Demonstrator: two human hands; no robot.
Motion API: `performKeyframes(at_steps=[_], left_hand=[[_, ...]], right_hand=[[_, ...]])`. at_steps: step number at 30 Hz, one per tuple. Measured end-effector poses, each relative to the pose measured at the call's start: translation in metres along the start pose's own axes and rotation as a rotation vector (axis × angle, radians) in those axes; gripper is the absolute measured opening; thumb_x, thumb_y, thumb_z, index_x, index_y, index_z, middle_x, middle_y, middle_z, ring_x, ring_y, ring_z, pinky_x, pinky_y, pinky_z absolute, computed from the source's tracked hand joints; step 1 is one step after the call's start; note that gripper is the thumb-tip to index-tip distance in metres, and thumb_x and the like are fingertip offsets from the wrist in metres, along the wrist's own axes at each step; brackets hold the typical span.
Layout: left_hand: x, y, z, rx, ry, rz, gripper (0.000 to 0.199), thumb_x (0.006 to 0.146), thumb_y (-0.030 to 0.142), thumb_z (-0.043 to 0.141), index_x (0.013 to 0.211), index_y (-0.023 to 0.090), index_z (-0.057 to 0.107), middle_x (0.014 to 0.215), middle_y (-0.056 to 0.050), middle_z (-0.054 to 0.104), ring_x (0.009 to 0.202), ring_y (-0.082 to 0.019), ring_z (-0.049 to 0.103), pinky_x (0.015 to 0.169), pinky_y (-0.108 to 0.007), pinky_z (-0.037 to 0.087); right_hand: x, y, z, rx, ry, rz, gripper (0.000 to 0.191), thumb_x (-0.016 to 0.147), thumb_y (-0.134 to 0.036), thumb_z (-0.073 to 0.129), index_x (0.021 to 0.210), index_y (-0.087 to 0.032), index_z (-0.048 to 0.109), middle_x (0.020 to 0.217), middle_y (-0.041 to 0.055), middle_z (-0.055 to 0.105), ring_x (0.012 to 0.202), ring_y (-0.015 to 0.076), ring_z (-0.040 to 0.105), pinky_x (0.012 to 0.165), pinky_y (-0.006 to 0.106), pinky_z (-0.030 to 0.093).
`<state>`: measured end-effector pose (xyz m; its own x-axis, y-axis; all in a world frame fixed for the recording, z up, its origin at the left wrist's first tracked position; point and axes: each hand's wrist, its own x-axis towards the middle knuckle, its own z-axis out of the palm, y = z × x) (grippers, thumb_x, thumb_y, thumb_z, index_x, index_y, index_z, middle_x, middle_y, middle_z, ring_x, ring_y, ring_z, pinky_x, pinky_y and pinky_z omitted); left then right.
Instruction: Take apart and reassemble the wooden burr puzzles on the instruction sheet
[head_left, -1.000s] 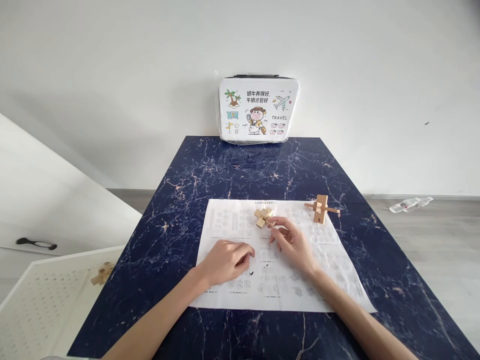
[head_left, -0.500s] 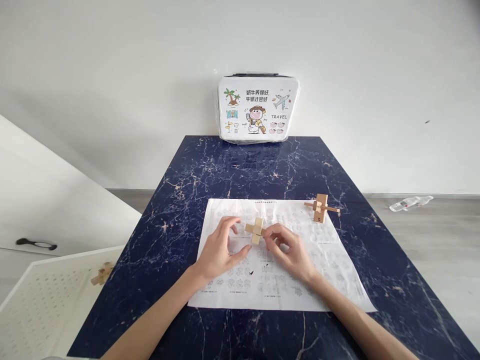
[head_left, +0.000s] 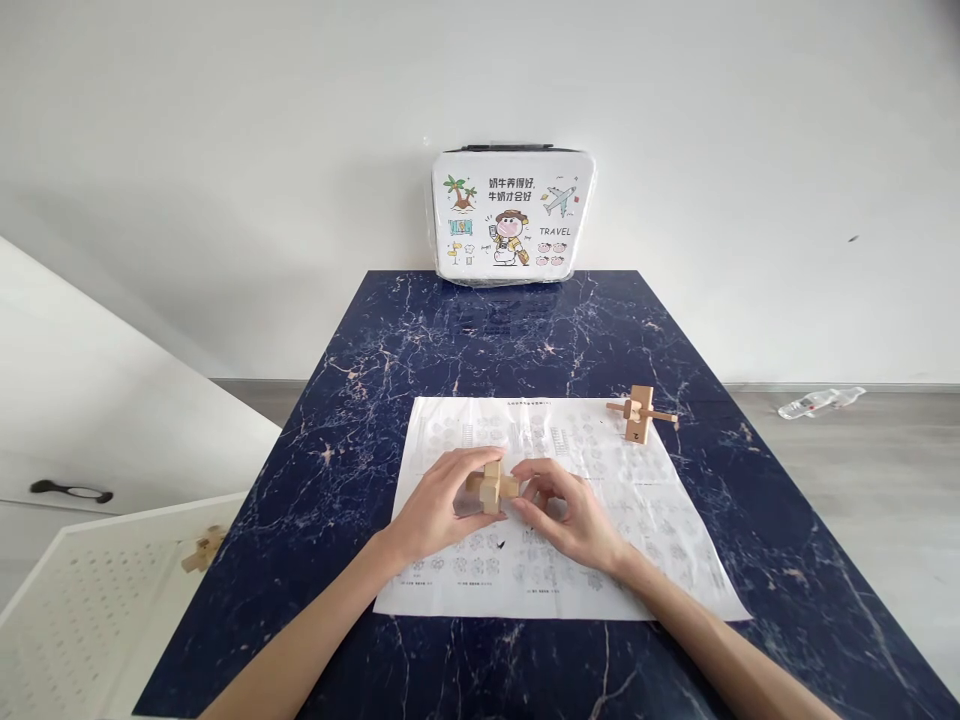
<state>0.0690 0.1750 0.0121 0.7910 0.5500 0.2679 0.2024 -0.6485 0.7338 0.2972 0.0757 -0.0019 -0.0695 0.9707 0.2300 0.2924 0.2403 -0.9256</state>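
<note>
A light wooden burr puzzle (head_left: 491, 487) of interlocked blocks is held just above the printed sheet (head_left: 652, 540). My left hand (head_left: 442, 497) is closed around it, fingers at the far side and thumb at the near side. On its right end, the thumb and forefinger of my right hand (head_left: 562, 510) pinch the projecting block; the other fingers curl in. A second, browner wooden puzzle (head_left: 639, 415), with a thin stick through it and a "2" on its face, rests at the sheet's upper right corner, apart from both hands.
The dark blue marbled table (head_left: 480, 350) has a white cartoon-printed case (head_left: 514, 215) standing at its far edge, against the wall. Left of the table is a white perforated basket (head_left: 67, 620) with wooden pieces (head_left: 202, 548) in it. A clear plastic bottle (head_left: 821, 402) lies on the floor at right.
The puzzle has moved slightly left and nearer me, and it has turned. My left hand, earlier spread apart from it, has closed on it. My right hand stays at its right end.
</note>
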Motion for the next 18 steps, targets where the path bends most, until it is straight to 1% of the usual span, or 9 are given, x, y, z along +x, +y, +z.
performKeyframes(at_steps=[4,6,7,8,11,13,14,16,18], left_hand=[[-0.003,-0.006,0.002,0.055,0.040,0.114,0.054,0.104,0.035,0.070,0.152,0.039,0.046,0.152,-0.009,0.056,0.139,-0.030,0.058,0.110,-0.052,0.055],[-0.003,-0.005,0.002,0.051,0.014,0.122,0.049,0.107,0.032,0.065,0.151,0.041,0.047,0.152,-0.009,0.055,0.138,-0.029,0.058,0.108,-0.051,0.056],[-0.003,-0.004,0.003,0.031,0.000,0.108,0.052,0.106,0.032,0.066,0.153,0.042,0.046,0.153,-0.009,0.055,0.139,-0.030,0.058,0.109,-0.051,0.056],[-0.002,-0.003,0.003,-0.002,-0.008,0.077,0.058,0.104,0.034,0.069,0.155,0.043,0.042,0.154,-0.009,0.054,0.139,-0.030,0.058,0.109,-0.052,0.056],[-0.002,0.001,0.003,-0.139,-0.010,-0.079,0.097,0.089,0.045,0.086,0.164,0.041,0.026,0.160,-0.013,0.049,0.135,-0.033,0.060,0.111,-0.056,0.054],[-0.002,0.002,0.002,-0.244,-0.035,-0.164,0.107,0.085,0.053,0.088,0.167,0.038,0.021,0.156,-0.016,0.054,0.129,-0.034,0.065,0.108,-0.056,0.054],[-0.002,0.003,0.001,-0.292,-0.059,-0.183,0.101,0.088,0.055,0.084,0.166,0.036,0.023,0.151,-0.016,0.058,0.125,-0.033,0.067,0.108,-0.056,0.055],[-0.001,0.004,0.000,-0.360,-0.102,-0.201,0.079,0.097,0.057,0.074,0.162,0.032,0.037,0.141,-0.014,0.066,0.120,-0.032,0.069,0.107,-0.055,0.055],[0.002,0.008,-0.002,-0.379,-0.101,-0.213,0.060,0.101,0.055,0.068,0.152,0.029,0.050,0.138,-0.013,0.068,0.120,-0.031,0.069,0.106,-0.053,0.055]], right_hand=[[-0.001,0.002,0.001,-0.011,0.005,0.042,0.025,0.104,-0.045,0.067,0.118,-0.026,0.063,0.082,0.0019,0.072,0.065,0.0181,0.068,0.056,0.031,0.054],[-0.001,0.002,0.001,-0.031,0.003,0.042,0.022,0.104,-0.045,0.066,0.116,-0.026,0.066,0.077,0.0012,0.072,0.065,0.0188,0.069,0.056,0.031,0.055],[-0.001,0.002,0.002,-0.045,0.017,0.032,0.022,0.104,-0.044,0.066,0.116,-0.026,0.066,0.080,0.0025,0.074,0.066,0.0191,0.070,0.056,0.031,0.055],[-0.001,0.002,0.002,-0.062,0.041,0.012,0.021,0.104,-0.043,0.067,0.115,-0.025,0.067,0.086,0.0044,0.075,0.067,0.0192,0.071,0.056,0.032,0.056],[-0.003,0.003,0.003,-0.134,0.113,-0.093,0.018,0.105,-0.041,0.067,0.113,-0.025,0.069,0.104,0.0093,0.076,0.070,0.0186,0.072,0.055,0.032,0.059],[-0.004,0.006,0.005,-0.198,0.124,-0.169,0.015,0.106,-0.038,0.065,0.111,-0.025,0.069,0.108,0.0102,0.076,0.067,0.0174,0.070,0.054,0.032,0.060],[-0.005,0.007,0.005,-0.232,0.122,-0.202,0.013,0.107,-0.037,0.064,0.110,-0.025,0.069,0.109,0.0103,0.076,0.066,0.0170,0.070,0.053,0.032,0.059],[-0.007,0.010,0.006,-0.291,0.111,-0.247,0.010,0.108,-0.034,0.062,0.109,-0.026,0.068,0.112,0.0102,0.076,0.066,0.0170,0.070,0.052,0.032,0.058],[-0.007,0.011,0.007,-0.326,0.100,-0.257,0.009,0.109,-0.034,0.061,0.109,-0.027,0.067,0.114,0.0095,0.075,0.065,0.0167,0.069,0.052,0.032,0.057]])
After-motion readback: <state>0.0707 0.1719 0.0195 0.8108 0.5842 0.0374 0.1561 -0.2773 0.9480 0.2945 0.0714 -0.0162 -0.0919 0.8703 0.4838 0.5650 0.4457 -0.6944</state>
